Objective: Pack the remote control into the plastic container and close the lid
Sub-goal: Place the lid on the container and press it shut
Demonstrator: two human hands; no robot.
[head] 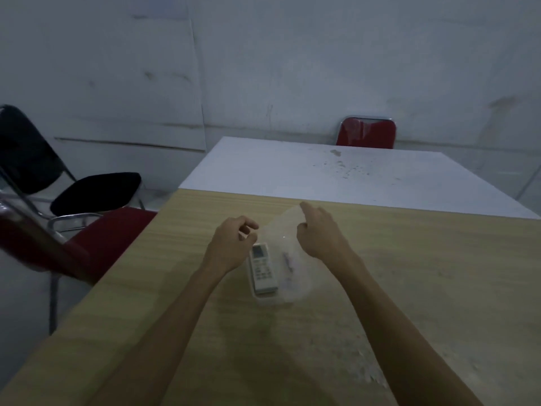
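The white remote (263, 268) lies in a clear box (265, 298) on the wooden table (409, 288), just below the left hand (231, 244) and between both wrists. The left hand is curled loosely and holds nothing that can be seen. The right hand (317, 230) pinches the see-through lid (288, 259), which hangs tilted over the right side of the box. Past the hands stands a white table (292, 168) with a red chair (367, 132) behind it. Left of the left hand stand a black chair (93, 191) and another red chair (102, 238).
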